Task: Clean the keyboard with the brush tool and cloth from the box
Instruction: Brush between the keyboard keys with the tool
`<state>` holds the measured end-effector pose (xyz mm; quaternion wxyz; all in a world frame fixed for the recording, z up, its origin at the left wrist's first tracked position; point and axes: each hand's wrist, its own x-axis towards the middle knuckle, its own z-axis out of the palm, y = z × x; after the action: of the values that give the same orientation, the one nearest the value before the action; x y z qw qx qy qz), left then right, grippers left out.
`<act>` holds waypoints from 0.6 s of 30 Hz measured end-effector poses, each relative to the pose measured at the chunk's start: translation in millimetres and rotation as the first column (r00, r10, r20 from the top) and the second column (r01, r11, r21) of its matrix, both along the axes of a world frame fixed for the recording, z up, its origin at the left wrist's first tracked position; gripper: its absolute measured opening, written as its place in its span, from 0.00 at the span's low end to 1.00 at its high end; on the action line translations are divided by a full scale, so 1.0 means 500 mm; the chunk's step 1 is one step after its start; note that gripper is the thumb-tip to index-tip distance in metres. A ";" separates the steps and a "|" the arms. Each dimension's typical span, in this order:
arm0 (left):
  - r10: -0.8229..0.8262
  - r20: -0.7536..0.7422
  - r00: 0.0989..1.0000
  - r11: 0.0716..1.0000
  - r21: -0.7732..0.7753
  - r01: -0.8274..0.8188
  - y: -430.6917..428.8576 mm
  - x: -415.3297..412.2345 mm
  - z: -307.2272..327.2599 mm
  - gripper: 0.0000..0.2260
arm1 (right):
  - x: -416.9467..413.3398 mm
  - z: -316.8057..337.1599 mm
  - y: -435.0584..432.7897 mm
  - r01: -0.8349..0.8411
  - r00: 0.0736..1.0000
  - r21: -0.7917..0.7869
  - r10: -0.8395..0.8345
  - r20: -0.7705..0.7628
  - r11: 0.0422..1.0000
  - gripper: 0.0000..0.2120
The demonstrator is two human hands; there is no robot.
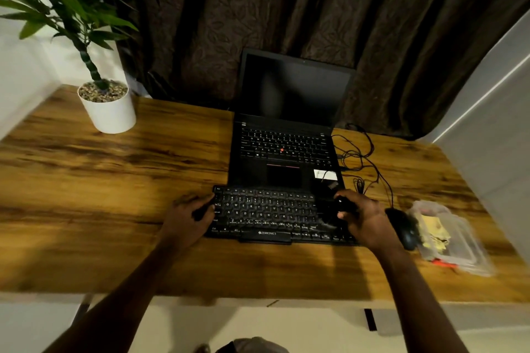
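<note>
**Holding the keyboard at both ends, close to the table's front edge**

The wooden table (114,195) is lying wide and bare to the left of the keyboard (266,215). A white potted plant (107,107) is standing at its far left corner. A strip of bare wood is showing between the keyboard and the near edge. On the right, room is running tighter: a black mouse (405,228) is sitting just beside the right hand (362,219), loose cables (361,157) are trailing behind it, and a pale wall is closing in past the table's right edge.

A clear plastic box (456,249) is lying right of the mouse, holding a yellow cloth (433,231). Something orange (443,263) is showing at its near end.

The keyboard's long axis is running left to right, parallel to the front edge, with the spacebar side facing the person. Its far edge is lying against the open laptop (286,129).

The left hand (189,215) is curling its grip round the keyboard's left end. The right hand's grip is clamping a small black tool (341,205) over the keyboard's right end, too dark to identify further.
</note>
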<state>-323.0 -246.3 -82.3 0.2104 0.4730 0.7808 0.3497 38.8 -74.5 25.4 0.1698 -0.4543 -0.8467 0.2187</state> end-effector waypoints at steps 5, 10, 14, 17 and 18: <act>0.036 0.019 0.999 0.999 0.005 -0.036 -0.002 0.010 0.019 0.25 | 0.000 -0.001 -0.009 -0.034 0.997 0.031 0.036 -0.064 0.999 0.28; 0.034 0.039 0.999 0.998 -0.045 -0.032 -0.007 0.005 0.007 0.26 | -0.039 -0.008 -0.025 -0.077 0.994 -0.068 0.071 -0.081 0.995 0.27; 0.029 0.028 0.999 0.999 -0.020 -0.028 -0.004 0.010 0.021 0.23 | -0.001 -0.007 -0.011 -0.007 1.000 -0.052 0.006 -0.024 0.999 0.32; 0.051 0.005 0.999 0.999 0.010 -0.051 -0.002 0.015 0.030 0.21 | 0.011 -0.002 -0.015 0.020 1.000 -0.024 -0.020 0.011 1.000 0.34; 0.051 0.008 0.999 0.999 0.007 -0.051 -0.003 0.016 0.032 0.21 | 0.004 0.000 -0.019 0.016 1.000 -0.038 -0.015 0.009 0.999 0.33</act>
<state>-314.9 -247.7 -66.4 0.2027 0.4525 0.7906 0.3593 40.9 -84.2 25.3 0.1589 -0.4650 -0.8396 0.2315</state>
